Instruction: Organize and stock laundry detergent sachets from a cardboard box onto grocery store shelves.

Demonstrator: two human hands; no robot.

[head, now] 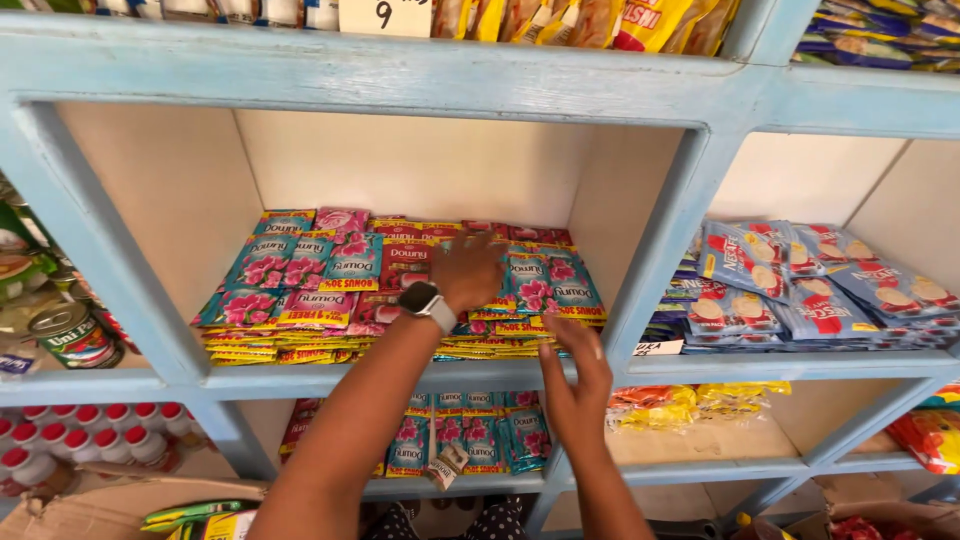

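My left hand [467,270], with a smartwatch [428,303] on its wrist, reaches into the middle shelf cubby and rests palm down on flat stacks of colourful sachets [300,285] with pink flower prints. My right hand [577,375] hovers at the cubby's front edge, fingers spread, just touching the front right stack of sachets [560,290]. Neither hand visibly grips a packet. The sachets lie in several overlapping rows filling the cubby floor.
The pale blue shelf frame [650,270] divides the cubbies. Blue sachets [800,290] fill the right cubby. Cans [75,335] stand at left, red-capped bottles [80,435] below them. More flower sachets [470,440] and yellow packets [690,400] lie on the lower shelf. A cardboard box [90,505] sits bottom left.
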